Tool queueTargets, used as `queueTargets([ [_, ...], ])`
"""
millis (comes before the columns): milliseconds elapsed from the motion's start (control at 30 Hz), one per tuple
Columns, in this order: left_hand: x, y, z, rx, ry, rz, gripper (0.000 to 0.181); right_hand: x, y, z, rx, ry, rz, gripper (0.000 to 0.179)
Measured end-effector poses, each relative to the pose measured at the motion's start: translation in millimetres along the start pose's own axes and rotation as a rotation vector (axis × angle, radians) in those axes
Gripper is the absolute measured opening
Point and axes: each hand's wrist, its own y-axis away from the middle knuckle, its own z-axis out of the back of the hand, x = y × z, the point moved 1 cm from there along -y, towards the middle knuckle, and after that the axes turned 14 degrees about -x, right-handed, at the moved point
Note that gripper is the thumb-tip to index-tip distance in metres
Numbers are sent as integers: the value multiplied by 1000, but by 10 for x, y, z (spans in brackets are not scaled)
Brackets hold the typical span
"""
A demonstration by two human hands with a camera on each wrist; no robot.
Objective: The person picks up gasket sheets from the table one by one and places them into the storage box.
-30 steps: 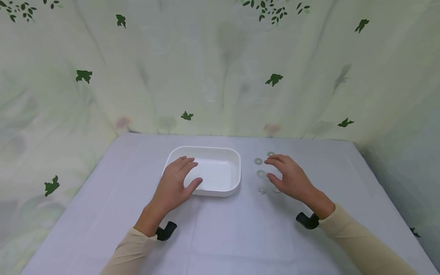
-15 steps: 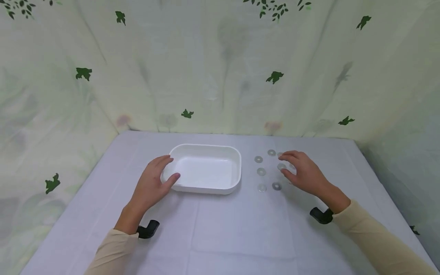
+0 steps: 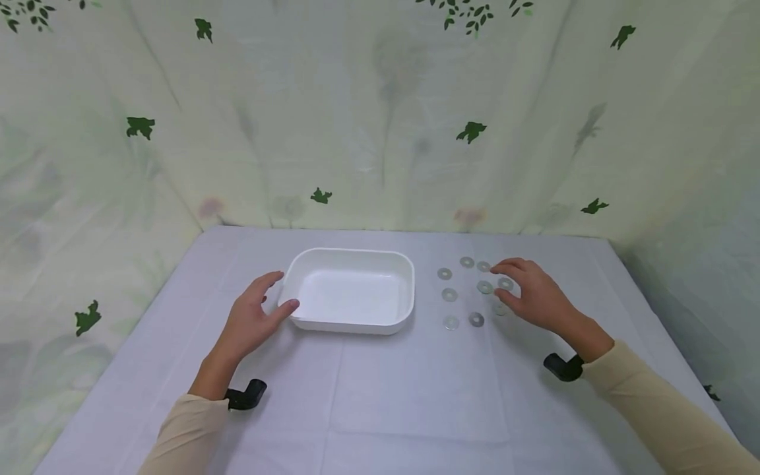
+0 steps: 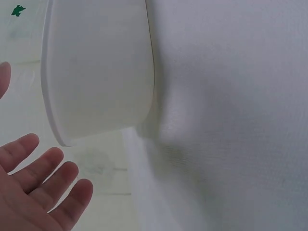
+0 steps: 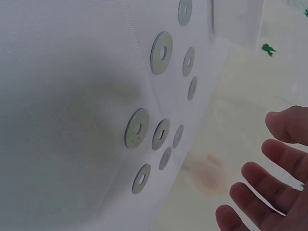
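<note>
A white rectangular tray [image 3: 347,326] with rounded corners stands on the table, a little left of the middle. Beside its left end is my left hand [image 3: 252,320], fingers spread and holding nothing, the thumb overlapping the rim in the head view. The left wrist view has the tray's outer wall [image 4: 101,72] just past the fingertips [image 4: 84,187]. Several flat metal washers [image 3: 476,319] lie scattered to the right of the tray. Over the rightmost ones hovers my right hand [image 3: 534,297], relaxed and holding nothing. In the right wrist view, washers [image 5: 161,53] lie flat on the cloth, apart from the fingers.
A white cloth [image 3: 380,402] covers the table. Behind it and along the sides hangs a pale curtain [image 3: 356,132] printed with leaves and birds. Each wrist carries a black camera mount [image 3: 246,396].
My left hand has moved left, from over the tray to beside its left end. My right hand has shifted right across the washers, leaving more of them in sight.
</note>
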Motion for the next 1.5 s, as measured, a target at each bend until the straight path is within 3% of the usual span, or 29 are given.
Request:
queueTargets([
  [200,54,-26,-20,175,23,185,85,-147,17,31,79,-24,-97,36],
  [367,97,-28,-40,264,53,262,94,-300,4,18,114,-47,-170,38],
  [633,107,-20,-80,277,87,296,99,-479,-14,6,163,-83,-303,41],
  [867,142,0,-128,276,134,282,102,-629,-12,-9,151,-80,-323,41],
  [1333,121,25,-135,265,150,283,102,-782,-35,-304,310,-144,-413,44],
  [1500,105,44,-134,266,143,279,102,-809,-70,-415,330,-70,-379,39],
])
